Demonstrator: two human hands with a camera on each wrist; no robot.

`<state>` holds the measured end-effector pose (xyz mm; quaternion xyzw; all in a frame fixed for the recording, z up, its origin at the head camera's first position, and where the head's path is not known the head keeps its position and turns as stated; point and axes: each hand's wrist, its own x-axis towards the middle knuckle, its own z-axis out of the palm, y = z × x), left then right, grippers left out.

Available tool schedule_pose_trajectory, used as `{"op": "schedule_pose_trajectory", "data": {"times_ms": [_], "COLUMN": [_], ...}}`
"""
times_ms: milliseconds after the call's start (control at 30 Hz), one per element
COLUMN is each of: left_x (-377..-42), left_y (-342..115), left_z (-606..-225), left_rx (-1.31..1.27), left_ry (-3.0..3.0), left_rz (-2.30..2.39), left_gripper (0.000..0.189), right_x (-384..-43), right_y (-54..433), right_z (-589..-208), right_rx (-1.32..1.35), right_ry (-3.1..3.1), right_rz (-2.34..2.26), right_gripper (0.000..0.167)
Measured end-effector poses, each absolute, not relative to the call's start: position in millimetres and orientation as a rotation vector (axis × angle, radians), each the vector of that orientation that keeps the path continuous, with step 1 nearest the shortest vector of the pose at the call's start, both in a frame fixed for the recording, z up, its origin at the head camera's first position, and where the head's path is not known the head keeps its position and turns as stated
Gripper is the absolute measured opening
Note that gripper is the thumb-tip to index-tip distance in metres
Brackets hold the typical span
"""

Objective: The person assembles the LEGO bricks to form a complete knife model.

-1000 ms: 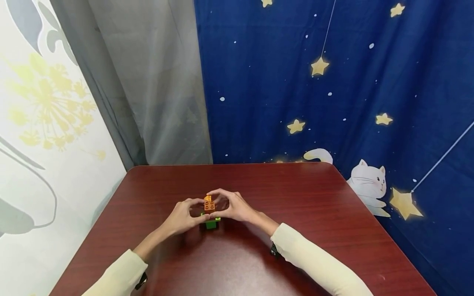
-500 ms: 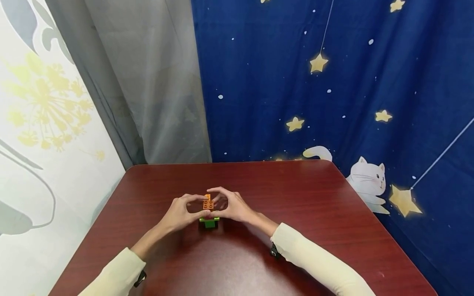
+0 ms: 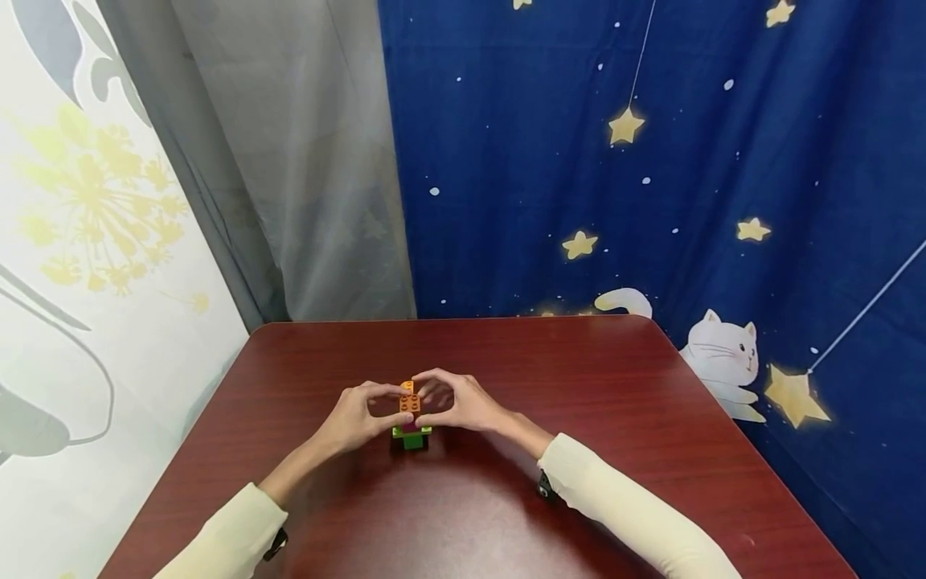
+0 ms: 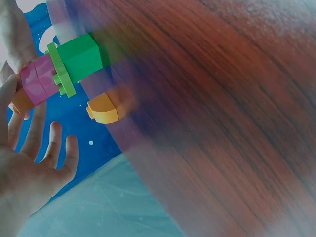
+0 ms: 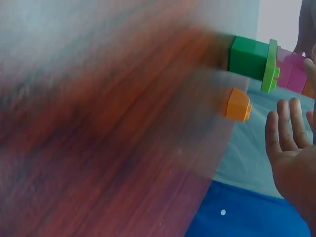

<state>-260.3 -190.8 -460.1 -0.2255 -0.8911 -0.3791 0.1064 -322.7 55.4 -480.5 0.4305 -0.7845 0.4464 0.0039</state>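
Note:
In the head view a small stack of toy building bricks stands on the table between both hands. Its green block is lowest, then a light green plate, magenta bricks and an orange brick on top, studs up. My left hand pinches the orange brick, thumb at its near side and index finger at its far side. From the right, my right hand holds its thumb and index finger around the same brick. A lighter orange, curved brick stands apart behind the stack.
The reddish-brown wooden table has rounded far corners. Beyond it hang a grey curtain and a blue curtain with stars and a white cat. Dark cameras are strapped under both cream sleeves.
The left index finger has come in over the far edge of the orange brick. The right thumb and index fingertip have shifted slightly to the right. The stack stays in place.

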Motion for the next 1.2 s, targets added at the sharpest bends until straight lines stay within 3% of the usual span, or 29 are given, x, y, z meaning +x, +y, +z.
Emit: {"op": "schedule_pose_trajectory", "data": {"times_ms": [567,1200], "left_x": [-260.9,-261.1], "left_y": [-192.9,-191.9], "left_z": [-462.0,-457.8], "left_rx": [-0.659,-0.673], "left_ry": [-2.650,-2.655], "left_rz": [-1.061,-1.095], "left_gripper": [0.037,0.036], "right_x": [-351.8,-383.9], "right_y": [57.8,32.4], "right_z": [-494.8,-521.1], "right_rx": [1.269,1.152], "right_ry": [-2.514,-2.625], "right_rz": [1.451,1.409], "right_gripper": [0.056,0.062]}}
